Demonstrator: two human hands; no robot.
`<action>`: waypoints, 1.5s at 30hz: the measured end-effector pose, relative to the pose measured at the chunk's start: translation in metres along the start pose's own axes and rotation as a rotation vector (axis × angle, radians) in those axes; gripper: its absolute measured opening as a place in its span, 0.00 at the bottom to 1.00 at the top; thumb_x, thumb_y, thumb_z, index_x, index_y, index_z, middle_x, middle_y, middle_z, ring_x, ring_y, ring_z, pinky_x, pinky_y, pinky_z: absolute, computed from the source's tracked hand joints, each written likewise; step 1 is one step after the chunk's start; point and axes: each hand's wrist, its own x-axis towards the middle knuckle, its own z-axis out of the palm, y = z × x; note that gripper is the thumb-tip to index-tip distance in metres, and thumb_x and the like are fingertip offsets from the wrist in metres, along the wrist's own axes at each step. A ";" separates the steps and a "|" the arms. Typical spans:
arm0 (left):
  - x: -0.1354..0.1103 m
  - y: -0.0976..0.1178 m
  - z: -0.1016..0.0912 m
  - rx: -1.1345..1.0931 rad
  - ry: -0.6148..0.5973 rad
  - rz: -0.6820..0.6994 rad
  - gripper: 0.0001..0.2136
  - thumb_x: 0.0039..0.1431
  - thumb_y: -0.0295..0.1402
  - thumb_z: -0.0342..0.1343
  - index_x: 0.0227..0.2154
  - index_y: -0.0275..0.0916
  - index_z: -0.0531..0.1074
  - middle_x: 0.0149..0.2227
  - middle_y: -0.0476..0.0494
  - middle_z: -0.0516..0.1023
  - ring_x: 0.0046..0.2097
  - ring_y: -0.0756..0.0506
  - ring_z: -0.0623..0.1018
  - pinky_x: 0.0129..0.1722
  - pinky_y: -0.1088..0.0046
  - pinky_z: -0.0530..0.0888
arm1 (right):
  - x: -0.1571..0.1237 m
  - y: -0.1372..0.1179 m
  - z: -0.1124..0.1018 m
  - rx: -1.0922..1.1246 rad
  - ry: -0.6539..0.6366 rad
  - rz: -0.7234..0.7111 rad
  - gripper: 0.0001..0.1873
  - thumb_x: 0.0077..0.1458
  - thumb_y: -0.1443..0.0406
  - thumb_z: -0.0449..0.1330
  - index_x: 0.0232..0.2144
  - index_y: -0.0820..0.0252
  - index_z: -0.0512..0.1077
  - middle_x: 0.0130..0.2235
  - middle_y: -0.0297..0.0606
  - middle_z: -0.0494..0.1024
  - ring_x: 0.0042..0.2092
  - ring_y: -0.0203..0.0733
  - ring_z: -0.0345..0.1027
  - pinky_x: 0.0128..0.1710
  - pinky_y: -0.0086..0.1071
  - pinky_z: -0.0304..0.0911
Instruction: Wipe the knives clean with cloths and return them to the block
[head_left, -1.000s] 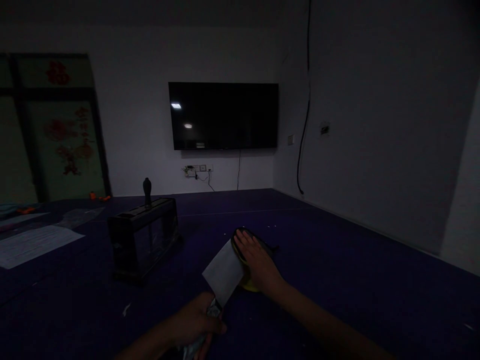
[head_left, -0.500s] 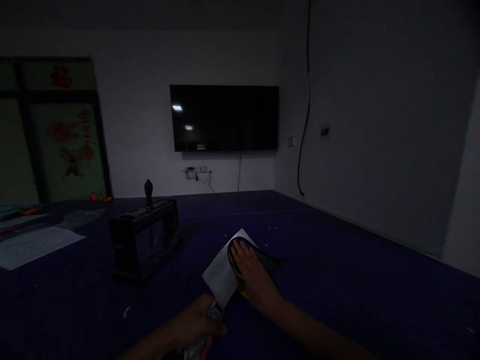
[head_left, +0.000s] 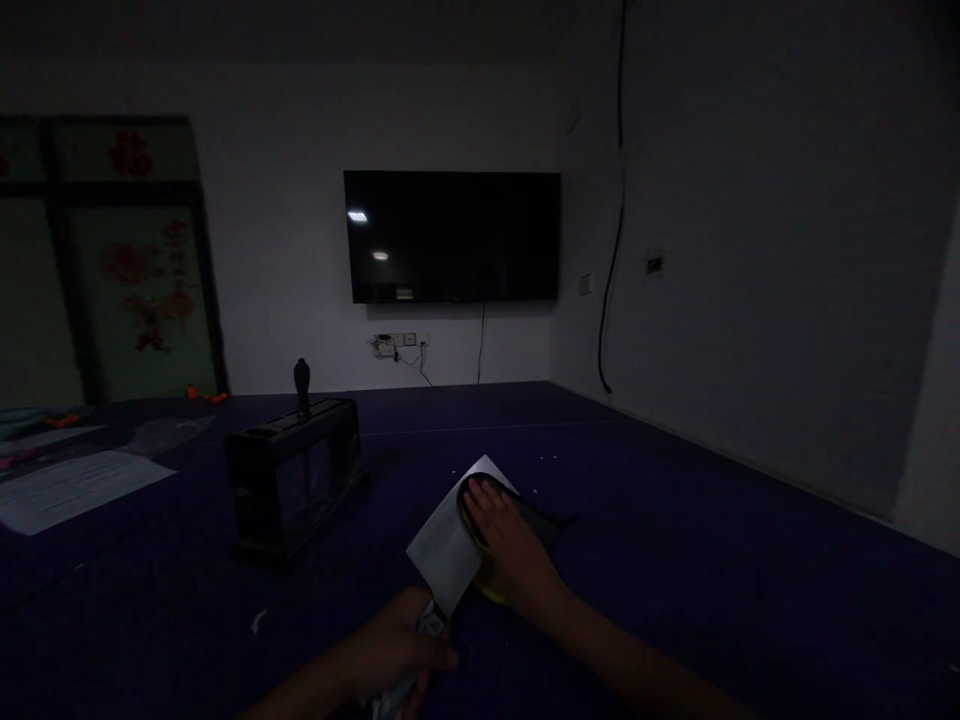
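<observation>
My left hand (head_left: 397,650) is closed around a long grey patterned thing (head_left: 431,622) whose kind I cannot make out. Its front end meets the lower corner of a pale, flat rectangular sheet (head_left: 446,548); whether the two are joined is unclear. My right hand (head_left: 517,550) lies with fingers stretched over a dark rounded thing with a yellow edge (head_left: 491,585), which overlaps the right side of the sheet. A dark tapering end of it points right, past the fingers. The palm hides much of it.
On the dark blue surface (head_left: 675,590), a black-framed, clear-sided box (head_left: 292,480) with an upright knob stands left. Printed paper (head_left: 82,488), plastic film (head_left: 169,435) and small orange things (head_left: 214,398) lie farther left. White scraps (head_left: 258,622) are scattered about. A television (head_left: 454,238) hangs behind.
The whole view has shifted slightly, so everything sits a little farther right. Both hands keep nearly the same hold and place on their things.
</observation>
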 end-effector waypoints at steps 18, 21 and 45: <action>-0.001 0.001 0.000 -0.009 0.016 -0.014 0.11 0.39 0.34 0.56 0.25 0.37 0.61 0.10 0.57 0.64 0.10 0.56 0.59 0.11 0.84 0.53 | -0.003 -0.008 -0.001 -0.003 -0.027 -0.030 0.48 0.39 0.81 0.47 0.62 0.63 0.34 0.65 0.40 0.37 0.64 0.44 0.27 0.60 0.45 0.44; -0.002 0.002 0.000 0.040 0.021 -0.002 0.10 0.39 0.34 0.56 0.22 0.37 0.62 0.10 0.55 0.64 0.10 0.56 0.59 0.11 0.84 0.53 | 0.001 -0.009 -0.012 -0.015 -0.048 -0.149 0.45 0.42 0.79 0.48 0.62 0.62 0.37 0.65 0.38 0.38 0.64 0.44 0.29 0.60 0.44 0.44; -0.004 0.002 0.000 0.016 0.096 -0.054 0.14 0.40 0.38 0.60 0.26 0.39 0.61 0.11 0.58 0.64 0.11 0.53 0.62 0.12 0.81 0.58 | 0.004 0.016 0.010 0.155 0.038 0.161 0.54 0.36 0.85 0.44 0.61 0.57 0.23 0.65 0.41 0.34 0.64 0.44 0.26 0.60 0.45 0.44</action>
